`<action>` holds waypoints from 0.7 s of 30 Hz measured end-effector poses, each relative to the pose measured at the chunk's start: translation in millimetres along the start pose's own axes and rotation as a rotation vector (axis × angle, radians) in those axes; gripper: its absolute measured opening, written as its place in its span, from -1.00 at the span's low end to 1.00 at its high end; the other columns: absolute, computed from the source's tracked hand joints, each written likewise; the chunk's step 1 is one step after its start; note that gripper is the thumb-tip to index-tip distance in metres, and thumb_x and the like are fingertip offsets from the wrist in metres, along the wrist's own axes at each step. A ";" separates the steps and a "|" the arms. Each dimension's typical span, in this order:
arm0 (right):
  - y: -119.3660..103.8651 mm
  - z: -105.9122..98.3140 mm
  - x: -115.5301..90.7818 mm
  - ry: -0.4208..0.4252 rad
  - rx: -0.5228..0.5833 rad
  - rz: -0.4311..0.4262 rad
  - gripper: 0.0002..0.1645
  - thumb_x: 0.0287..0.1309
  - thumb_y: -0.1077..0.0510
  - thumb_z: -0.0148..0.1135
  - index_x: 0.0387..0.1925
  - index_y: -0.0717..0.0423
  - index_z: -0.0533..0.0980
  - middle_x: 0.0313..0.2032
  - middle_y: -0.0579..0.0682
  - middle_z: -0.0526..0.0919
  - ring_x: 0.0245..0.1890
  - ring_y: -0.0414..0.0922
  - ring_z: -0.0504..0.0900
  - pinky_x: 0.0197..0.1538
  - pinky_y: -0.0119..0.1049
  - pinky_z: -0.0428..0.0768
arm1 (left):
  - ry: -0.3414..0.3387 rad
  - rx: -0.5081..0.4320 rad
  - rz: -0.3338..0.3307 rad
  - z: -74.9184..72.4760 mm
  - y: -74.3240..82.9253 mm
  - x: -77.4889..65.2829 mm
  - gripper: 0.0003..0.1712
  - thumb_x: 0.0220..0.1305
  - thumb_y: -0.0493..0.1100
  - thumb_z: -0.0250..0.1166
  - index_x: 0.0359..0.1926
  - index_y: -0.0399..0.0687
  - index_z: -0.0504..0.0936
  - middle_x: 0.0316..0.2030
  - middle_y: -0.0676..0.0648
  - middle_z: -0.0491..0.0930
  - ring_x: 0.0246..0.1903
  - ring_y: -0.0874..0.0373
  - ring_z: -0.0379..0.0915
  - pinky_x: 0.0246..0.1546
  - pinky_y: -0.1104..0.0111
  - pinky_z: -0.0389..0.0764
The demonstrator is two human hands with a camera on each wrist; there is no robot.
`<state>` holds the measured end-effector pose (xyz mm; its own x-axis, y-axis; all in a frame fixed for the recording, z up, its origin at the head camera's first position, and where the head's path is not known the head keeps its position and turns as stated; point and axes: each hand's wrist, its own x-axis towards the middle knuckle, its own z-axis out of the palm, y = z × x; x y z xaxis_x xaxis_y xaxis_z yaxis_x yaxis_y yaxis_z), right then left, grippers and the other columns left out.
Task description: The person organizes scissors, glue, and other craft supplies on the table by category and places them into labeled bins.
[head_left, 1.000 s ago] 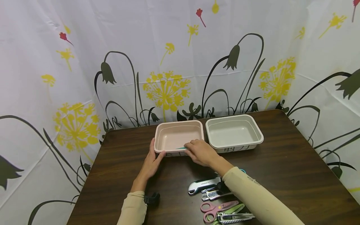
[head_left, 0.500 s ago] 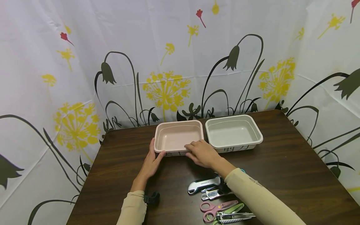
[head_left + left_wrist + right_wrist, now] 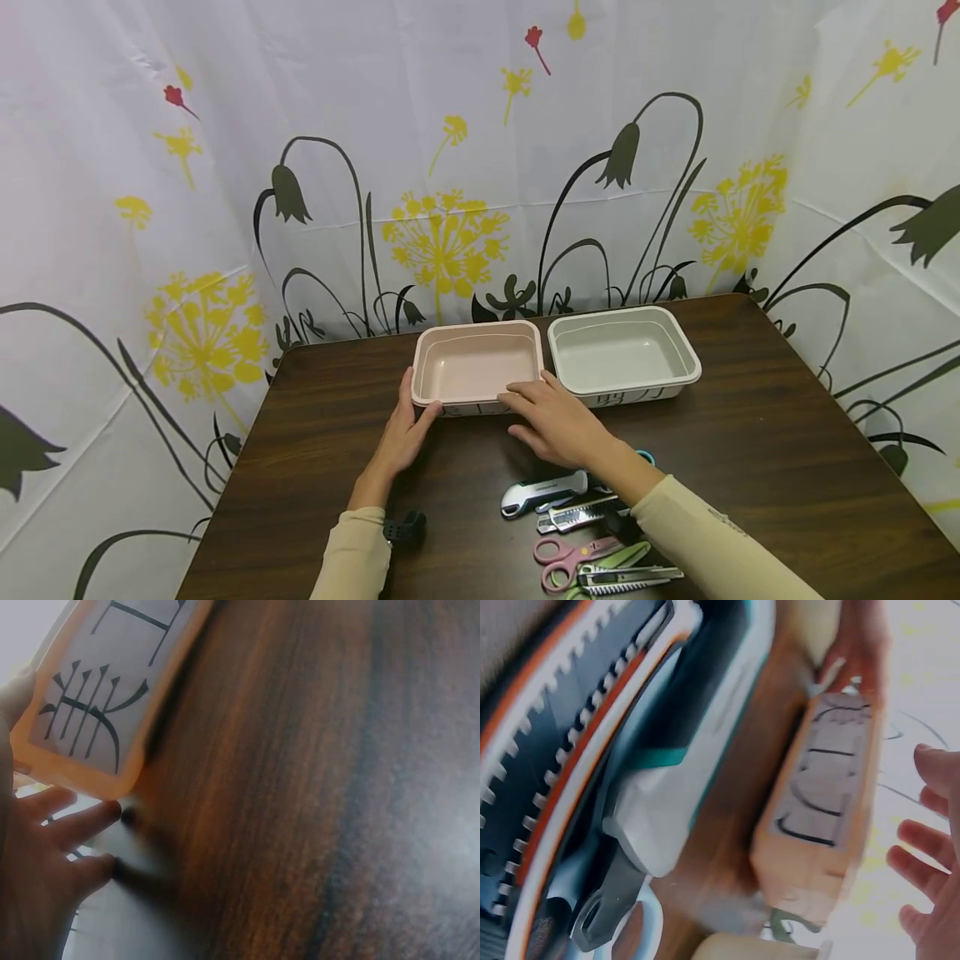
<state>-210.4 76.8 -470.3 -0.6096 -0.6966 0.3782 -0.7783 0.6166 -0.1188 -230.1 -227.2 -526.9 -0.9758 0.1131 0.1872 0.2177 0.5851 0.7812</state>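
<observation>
In the head view, a pink plastic bin (image 3: 480, 362) stands left of a white bin (image 3: 626, 354) at the back of the table. My left hand (image 3: 397, 442) holds the pink bin's front left corner, thumb on the front rim and fingers along its left side. Several fingertips (image 3: 86, 825) of that hand spread beside the bin's dark-lettered label (image 3: 97, 712) in the left wrist view. Over the pink bin's front right corner, my right hand (image 3: 558, 421) is loosely spread, holding nothing. Its fingers (image 3: 922, 855) are apart in the right wrist view. The bin's inner front floor is hidden.
In front of the bins lie a grey utility knife (image 3: 543, 492), a snap-off cutter (image 3: 573, 517), pink scissors (image 3: 566, 558), green scissors (image 3: 630, 557) and another cutter (image 3: 630, 577). A flowered curtain (image 3: 450, 125) hangs behind the brown table (image 3: 750, 467).
The thin teal object that my right hand pinched over the pink bin's front is out of sight. The right fingers have loosened, and that hand has drawn back slightly rightward. The left hand stays put.
</observation>
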 end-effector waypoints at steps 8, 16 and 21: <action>-22.5 -29.2 -47.5 0.003 0.100 0.039 -0.41 0.27 -0.06 0.26 0.28 0.02 0.46 0.23 0.04 0.49 0.25 -0.04 0.41 0.35 0.06 0.18 | -0.013 0.004 -0.006 0.6 -2.1 1.4 -0.04 0.42 0.15 0.15 0.57 0.06 -0.24 0.47 -0.26 0.04 0.40 -0.17 0.05 0.28 -0.14 0.15; -45.5 -33.8 -120.1 0.029 0.141 0.087 -0.50 0.17 -0.03 0.36 0.15 -0.05 0.56 0.14 -0.07 0.54 0.12 -0.08 0.49 0.16 -0.01 0.43 | -0.008 -0.005 0.010 -1.4 -1.0 2.7 -0.03 0.42 0.12 0.16 0.56 -0.02 -0.22 0.47 -0.26 0.05 0.40 -0.19 0.06 0.28 -0.15 0.14; -52.3 -30.8 -163.5 -0.096 0.190 0.136 -0.50 0.28 -0.13 0.26 0.21 -0.11 0.53 0.12 -0.14 0.53 0.07 -0.13 0.51 0.04 -0.05 0.53 | -0.018 0.003 0.000 -0.3 -0.9 1.7 -0.04 0.42 0.13 0.15 0.57 0.07 -0.25 0.47 -0.26 0.05 0.39 -0.19 0.07 0.27 -0.16 0.16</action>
<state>-65.4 169.8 -497.6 -0.7155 -0.6491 0.2586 -0.6965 0.6337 -0.3366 -232.0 -227.8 -527.1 -0.9761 0.1275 0.1761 0.2174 0.5873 0.7796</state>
